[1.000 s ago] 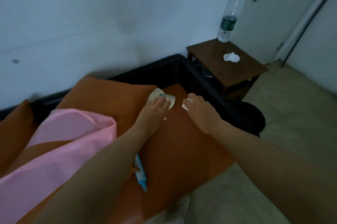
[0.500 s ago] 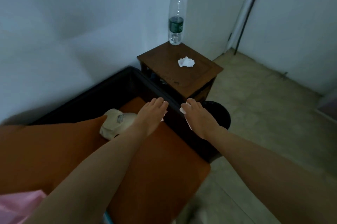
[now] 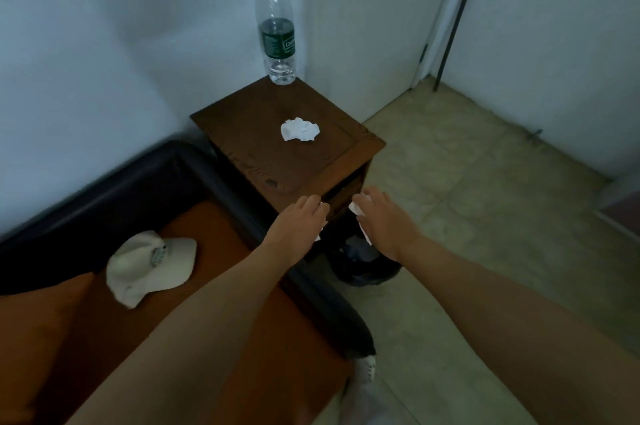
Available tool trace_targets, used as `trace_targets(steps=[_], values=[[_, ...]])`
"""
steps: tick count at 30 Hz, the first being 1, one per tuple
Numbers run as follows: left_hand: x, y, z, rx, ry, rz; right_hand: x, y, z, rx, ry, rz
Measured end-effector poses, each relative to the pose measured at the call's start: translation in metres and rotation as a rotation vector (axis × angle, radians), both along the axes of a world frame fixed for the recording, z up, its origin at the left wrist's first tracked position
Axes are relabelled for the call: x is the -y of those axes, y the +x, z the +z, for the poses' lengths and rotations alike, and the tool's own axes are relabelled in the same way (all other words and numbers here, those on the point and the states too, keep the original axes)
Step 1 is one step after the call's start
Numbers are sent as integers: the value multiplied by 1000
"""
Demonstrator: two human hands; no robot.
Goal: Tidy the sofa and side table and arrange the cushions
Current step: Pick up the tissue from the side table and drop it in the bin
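My left hand (image 3: 298, 224) and my right hand (image 3: 385, 221) are stretched out side by side above a black waste bin (image 3: 367, 274) beside the sofa's arm. Each holds a piece of white tissue under its fingers; a white scrap (image 3: 324, 216) shows at the left hand's edge and a larger white piece (image 3: 356, 209) under the right hand. The dark sofa (image 3: 145, 182) has an orange seat cushion (image 3: 214, 237) with a cream cap (image 3: 149, 267) lying on it. The brown side table (image 3: 263, 161) carries a crumpled white tissue (image 3: 300, 129) and a clear plastic bottle (image 3: 276, 19).
An orange cushion (image 3: 31, 331) lies at the lower left. A white door (image 3: 374, 26) stands behind the table, and tiled floor (image 3: 485, 210) spreads to the right. A foot in a pale shoe (image 3: 367, 369) is by the sofa's front corner.
The view has swung right, away from the pink cloth and orange cushions. Both hands moved from the sofa seat by the cap, past the sofa's arm, to above the black bin.
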State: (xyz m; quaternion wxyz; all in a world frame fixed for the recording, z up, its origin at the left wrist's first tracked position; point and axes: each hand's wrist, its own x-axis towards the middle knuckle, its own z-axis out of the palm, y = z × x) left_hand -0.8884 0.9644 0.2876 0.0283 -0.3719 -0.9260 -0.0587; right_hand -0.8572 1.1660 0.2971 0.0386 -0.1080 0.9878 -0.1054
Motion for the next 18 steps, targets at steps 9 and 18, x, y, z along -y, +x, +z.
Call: trace_targets(steps=[9, 18], values=[[-112, -42, -88, 226, 38, 117, -93, -42, -84, 170, -84, -42], [-156, -79, -187, 356, 47, 306, -111, -81, -191, 251, -60, -83]])
